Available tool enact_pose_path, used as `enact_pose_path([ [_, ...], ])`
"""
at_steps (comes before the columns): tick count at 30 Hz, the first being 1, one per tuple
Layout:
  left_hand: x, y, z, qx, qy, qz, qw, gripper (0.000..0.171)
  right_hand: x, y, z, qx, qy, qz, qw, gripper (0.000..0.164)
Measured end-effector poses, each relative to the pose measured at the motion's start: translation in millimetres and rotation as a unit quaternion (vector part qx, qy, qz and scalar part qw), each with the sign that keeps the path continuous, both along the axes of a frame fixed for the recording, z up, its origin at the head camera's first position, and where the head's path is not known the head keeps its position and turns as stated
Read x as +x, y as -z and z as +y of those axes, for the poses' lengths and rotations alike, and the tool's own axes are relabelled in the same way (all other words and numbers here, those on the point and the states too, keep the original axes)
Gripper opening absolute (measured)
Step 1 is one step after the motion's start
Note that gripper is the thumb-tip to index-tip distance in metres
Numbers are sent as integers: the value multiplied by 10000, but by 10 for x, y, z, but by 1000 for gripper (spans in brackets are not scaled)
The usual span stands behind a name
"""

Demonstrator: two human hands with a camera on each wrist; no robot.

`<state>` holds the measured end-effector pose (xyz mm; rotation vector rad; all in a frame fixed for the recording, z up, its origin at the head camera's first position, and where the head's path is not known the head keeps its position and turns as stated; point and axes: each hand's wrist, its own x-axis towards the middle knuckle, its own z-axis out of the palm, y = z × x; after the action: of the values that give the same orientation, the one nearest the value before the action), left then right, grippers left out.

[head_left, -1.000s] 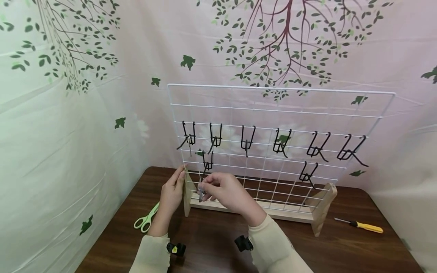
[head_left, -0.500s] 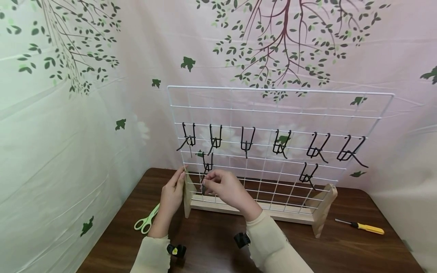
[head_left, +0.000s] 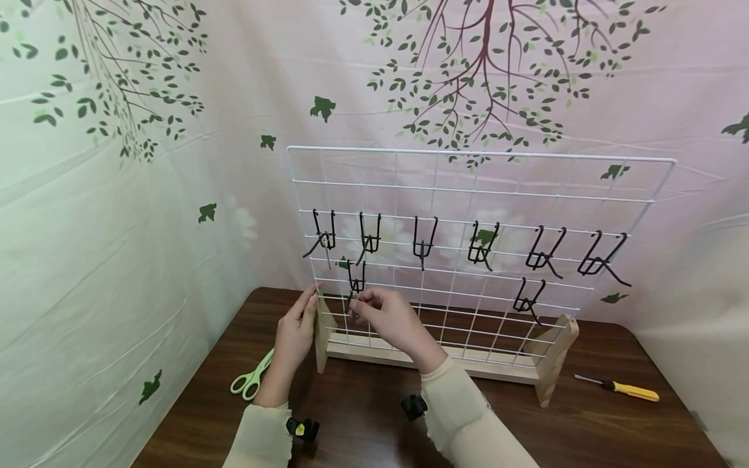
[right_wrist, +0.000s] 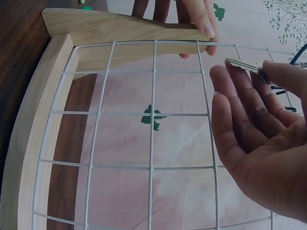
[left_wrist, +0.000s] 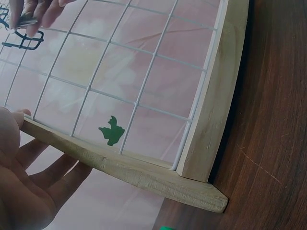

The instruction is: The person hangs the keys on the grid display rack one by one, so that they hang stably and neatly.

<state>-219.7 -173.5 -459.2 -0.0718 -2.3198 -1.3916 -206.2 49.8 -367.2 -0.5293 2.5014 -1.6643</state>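
In the head view my left hand (head_left: 294,333) grips the wooden side support (head_left: 321,338) of a white wire grid rack (head_left: 480,156). Its thumb lies on one face and the fingers on the other in the left wrist view. My right hand (head_left: 391,320) pinches a small metal key (right_wrist: 243,65), whose toothed blade shows in the right wrist view. That hand is at the lower left black hook (head_left: 356,284), by its prong; fingers partly cover the key's head, so I cannot tell whether it is on the hook. Another key (head_left: 328,255) hangs from the upper left hook (head_left: 324,231).
Several more black hooks (head_left: 482,246) hang in a row along the grid, with one lower hook (head_left: 528,302) at right. Green scissors (head_left: 251,379) lie left of the rack on the brown table (head_left: 351,416). A yellow-handled screwdriver (head_left: 629,390) lies at right.
My right hand has risen a little with the key, bringing it up to the lower left hook's prong. The left hand has stayed on the wooden support.
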Motion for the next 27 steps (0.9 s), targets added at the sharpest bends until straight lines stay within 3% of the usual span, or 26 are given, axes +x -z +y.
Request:
enact_pose_path([
  [6, 43, -26, -25, -16, 57, -43, 10000, 39, 32, -2, -9, 312, 337, 107, 9989, 21],
  [11, 82, -43, -52, 8, 102, -94, 9999, 39, 149, -24, 44, 392, 614, 159, 9972, 30],
  [21, 127, -32, -83, -3, 188, -185, 9997, 40, 660, -157, 457, 183, 1305, 299, 9908, 37],
  [27, 125, -61, -84, -52, 179, -202, 9996, 40, 949, -114, 863, 372, 1899, 578, 9794, 33],
])
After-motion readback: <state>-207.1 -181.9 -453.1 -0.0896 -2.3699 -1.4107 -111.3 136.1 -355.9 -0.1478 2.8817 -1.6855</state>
